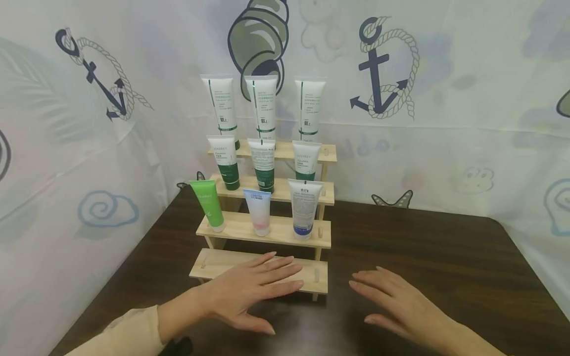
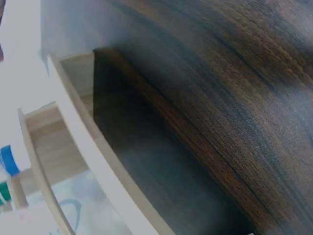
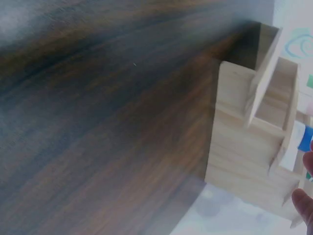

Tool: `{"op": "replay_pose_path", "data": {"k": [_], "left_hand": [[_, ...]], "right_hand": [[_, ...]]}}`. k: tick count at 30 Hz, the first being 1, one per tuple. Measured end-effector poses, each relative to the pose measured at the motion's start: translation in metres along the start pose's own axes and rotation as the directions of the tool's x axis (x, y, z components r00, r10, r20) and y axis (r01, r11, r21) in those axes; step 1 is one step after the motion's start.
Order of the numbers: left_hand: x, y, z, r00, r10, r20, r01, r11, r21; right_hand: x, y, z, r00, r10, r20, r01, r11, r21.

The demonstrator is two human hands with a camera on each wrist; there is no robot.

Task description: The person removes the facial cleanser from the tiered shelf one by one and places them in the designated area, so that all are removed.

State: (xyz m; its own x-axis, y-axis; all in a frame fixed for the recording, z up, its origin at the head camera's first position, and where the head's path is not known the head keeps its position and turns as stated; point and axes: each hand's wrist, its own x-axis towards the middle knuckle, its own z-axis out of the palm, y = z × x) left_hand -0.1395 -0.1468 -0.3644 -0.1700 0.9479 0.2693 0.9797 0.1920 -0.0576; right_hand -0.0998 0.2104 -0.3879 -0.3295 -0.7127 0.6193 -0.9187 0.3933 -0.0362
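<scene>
My left hand [image 1: 249, 291], fingers straight and spread, hovers in front of the stepped wooden stand [image 1: 218, 262], overlapping its bottom step in the head view. To the right of the stand, my right hand [image 1: 401, 306] is held over the table with its fingers extended, holding nothing. On the step above the bottom one stand a green tube [image 1: 207, 203], a blue-and-pink tube [image 1: 258, 210] and a grey-white tube with a blue cap [image 1: 305, 205]. Behind them is a row of three white-and-green tubes [image 1: 263, 160]. Three taller white tubes [image 1: 263, 106] occupy the top step.
The dark wooden table [image 1: 427, 237] carries the stand and extends to its right. A printed cloth [image 1: 445, 89] with anchors and shells hangs behind and along the left. Some dark object [image 1: 177, 347] shows under the left sleeve. The stand's side panel [image 3: 234, 142] faces the right wrist camera.
</scene>
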Motion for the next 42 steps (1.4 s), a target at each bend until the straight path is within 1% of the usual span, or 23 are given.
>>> {"op": "replay_pose_path", "data": {"k": [3, 5, 7, 9, 11, 13, 14, 17, 20, 21, 23, 24, 25, 26, 27, 28, 29, 30, 32, 35, 38, 40, 42], "left_hand": [[-0.005, -0.002, -0.008, 0.992, -0.027, -0.123, 0.024, 0.999, -0.026], [-0.008, -0.005, -0.014, 0.969, -0.042, -0.243, 0.027, 0.998, -0.063], [-0.011, -0.008, -0.02, 0.923, -0.063, -0.379, 0.026, 0.994, -0.103], [-0.016, -0.013, -0.027, 0.854, -0.092, -0.511, 0.032, 0.992, -0.124], [-0.021, -0.018, -0.035, 0.762, -0.136, -0.634, 0.042, 0.986, -0.161], [-0.027, -0.025, -0.042, 0.647, -0.2, -0.735, 0.056, 0.975, -0.216], [-0.03, -0.028, -0.046, 0.583, -0.243, -0.775, 0.061, 0.965, -0.257], [-0.037, -0.04, -0.057, 0.36, -0.396, -0.845, 0.027, 0.909, -0.415], [-0.044, -0.053, -0.065, 0.129, -0.558, -0.82, -0.042, 0.823, -0.567], [-0.047, -0.059, -0.067, 0.066, -0.601, -0.797, -0.058, 0.795, -0.604], [-0.053, -0.073, -0.069, -0.028, -0.69, -0.724, -0.071, 0.723, -0.687], [-0.055, -0.08, -0.07, -0.065, -0.733, -0.677, -0.06, 0.681, -0.73], [-0.058, -0.087, -0.069, -0.084, -0.777, -0.624, -0.033, 0.628, -0.777], [-0.061, -0.094, -0.068, -0.092, -0.817, -0.569, -0.016, 0.573, -0.82], [-0.064, -0.101, -0.066, -0.09, -0.854, -0.513, 0.006, 0.515, -0.857], [-0.066, -0.107, -0.063, -0.079, -0.886, -0.457, 0.033, 0.455, -0.89], [-0.068, -0.113, -0.06, -0.062, -0.911, -0.407, 0.066, 0.403, -0.913], [-0.071, -0.118, -0.056, -0.038, -0.929, -0.368, 0.111, 0.362, -0.925], [-0.074, -0.127, -0.049, 0.01, -0.952, -0.306, 0.2, 0.302, -0.932], [-0.077, -0.137, -0.041, 0.07, -0.969, -0.239, 0.361, 0.248, -0.899], [-0.077, -0.142, -0.036, 0.121, -0.977, -0.174, 0.455, 0.21, -0.865], [-0.076, -0.143, -0.034, 0.16, -0.976, -0.145, 0.487, 0.206, -0.849], [-0.076, -0.143, -0.032, 0.186, -0.975, -0.125, 0.498, 0.203, -0.843]], "right_hand": [[0.006, 0.004, -0.003, 0.998, 0.025, -0.061, -0.026, 1.0, -0.004], [0.011, 0.008, -0.004, 0.993, 0.036, -0.114, -0.036, 0.999, 0.002], [0.015, 0.012, -0.006, 0.986, 0.048, -0.162, -0.046, 0.999, 0.017], [0.02, 0.016, -0.008, 0.978, 0.061, -0.2, -0.055, 0.998, 0.033], [0.024, 0.02, -0.009, 0.97, 0.077, -0.232, -0.067, 0.997, 0.047], [0.027, 0.025, -0.01, 0.961, 0.11, -0.252, -0.098, 0.993, 0.058], [0.029, 0.027, -0.01, 0.956, 0.129, -0.263, -0.115, 0.991, 0.066], [0.034, 0.033, -0.012, 0.935, 0.195, -0.295, -0.174, 0.98, 0.097], [0.039, 0.04, -0.014, 0.909, 0.256, -0.328, -0.222, 0.965, 0.138], [0.042, 0.042, -0.015, 0.901, 0.275, -0.336, -0.238, 0.96, 0.15], [0.048, 0.046, -0.017, 0.883, 0.313, -0.35, -0.266, 0.948, 0.175], [0.051, 0.047, -0.018, 0.873, 0.339, -0.351, -0.289, 0.939, 0.188], [0.055, 0.048, -0.02, 0.861, 0.368, -0.35, -0.314, 0.927, 0.204], [0.059, 0.05, -0.022, 0.851, 0.392, -0.35, -0.333, 0.917, 0.218], [0.063, 0.052, -0.024, 0.838, 0.418, -0.349, -0.352, 0.905, 0.239], [0.068, 0.053, -0.026, 0.82, 0.452, -0.351, -0.377, 0.888, 0.264], [0.074, 0.055, -0.028, 0.805, 0.48, -0.349, -0.393, 0.872, 0.292], [0.08, 0.058, -0.03, 0.787, 0.512, -0.344, -0.408, 0.851, 0.331], [0.093, 0.064, -0.033, 0.75, 0.567, -0.342, -0.42, 0.807, 0.416], [0.115, 0.075, -0.036, 0.683, 0.659, -0.316, -0.418, 0.706, 0.571], [0.135, 0.087, -0.036, 0.621, 0.729, -0.288, -0.405, 0.613, 0.679], [0.147, 0.094, -0.034, 0.598, 0.756, -0.268, -0.394, 0.568, 0.723], [0.158, 0.101, -0.032, 0.581, 0.774, -0.253, -0.402, 0.542, 0.738]]}}
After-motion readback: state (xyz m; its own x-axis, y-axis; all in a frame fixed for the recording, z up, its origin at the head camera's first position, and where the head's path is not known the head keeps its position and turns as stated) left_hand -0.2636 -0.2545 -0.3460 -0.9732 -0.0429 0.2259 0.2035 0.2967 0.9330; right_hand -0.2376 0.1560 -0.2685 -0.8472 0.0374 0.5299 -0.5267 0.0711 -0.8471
